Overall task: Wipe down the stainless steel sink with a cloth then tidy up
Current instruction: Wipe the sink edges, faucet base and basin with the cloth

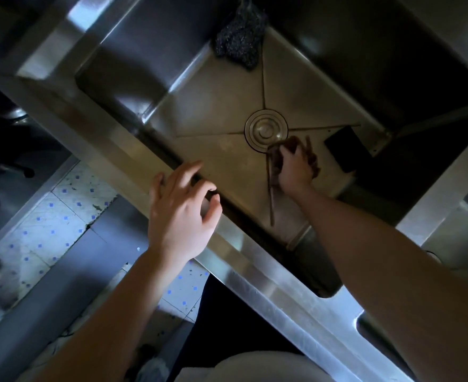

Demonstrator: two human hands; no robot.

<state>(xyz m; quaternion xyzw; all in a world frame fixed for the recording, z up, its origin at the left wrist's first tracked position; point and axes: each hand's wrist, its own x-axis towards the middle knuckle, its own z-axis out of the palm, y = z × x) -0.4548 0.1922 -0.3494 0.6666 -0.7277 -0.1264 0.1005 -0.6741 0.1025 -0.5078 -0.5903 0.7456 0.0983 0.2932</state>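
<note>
grip: your right hand (296,168) curled round crumpled brown cloth (274,164), on floor of rectangular stainless steel sink (213,106), just beside round metal drain (265,130). your left hand (180,213) empty, fingers loosely spread, at front rim.

We look down on a dim, cool-toned scene: pale glare streaks the stainless steel sink (254,268) along its rim and upper left, while the basin's far right wall sinks into deep shadow. The floor tiles (48,224) glow bluish. Wide-angle distortion skews straight edges, and the lower corners go soft.
</note>
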